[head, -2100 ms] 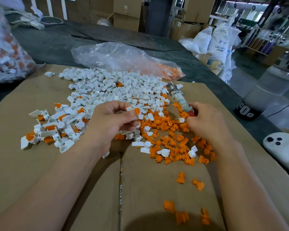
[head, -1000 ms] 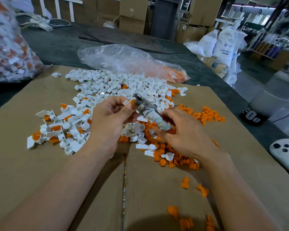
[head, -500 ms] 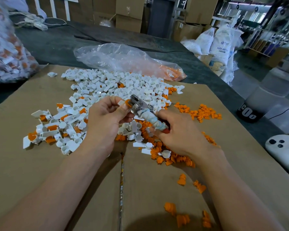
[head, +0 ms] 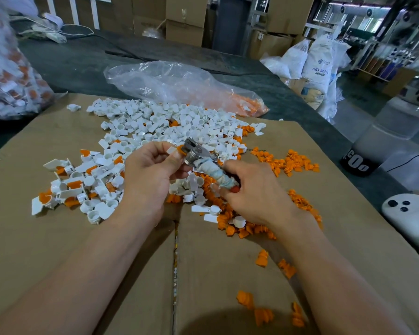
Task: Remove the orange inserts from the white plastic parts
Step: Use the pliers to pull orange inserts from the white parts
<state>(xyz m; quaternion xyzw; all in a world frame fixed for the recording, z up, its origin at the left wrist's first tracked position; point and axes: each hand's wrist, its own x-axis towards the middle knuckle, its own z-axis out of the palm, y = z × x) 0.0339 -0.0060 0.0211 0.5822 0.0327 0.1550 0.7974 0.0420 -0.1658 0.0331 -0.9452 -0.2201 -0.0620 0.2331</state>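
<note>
Two hands: left hand (head: 150,175) and right hand (head: 254,192) meet above the cardboard (head: 58,238).
Left grip: thumb and fingertips pinch a white plastic part (head: 171,150), its orange insert (head: 180,149) turned toward the tool.
Right grip: fingers curl round the cloth-wrapped handle of a metal tool (head: 194,152); the tool's head sits against the orange insert.
White pile (head: 169,122): heaped on the cardboard beyond and left of the hands; some pieces at the left show orange.
Loose orange inserts (head: 286,162): strewn under and right of the right hand, with a few near the bottom edge.
Clear bag (head: 169,83): lies on the dark tabletop (head: 82,61) behind the pile.
</note>
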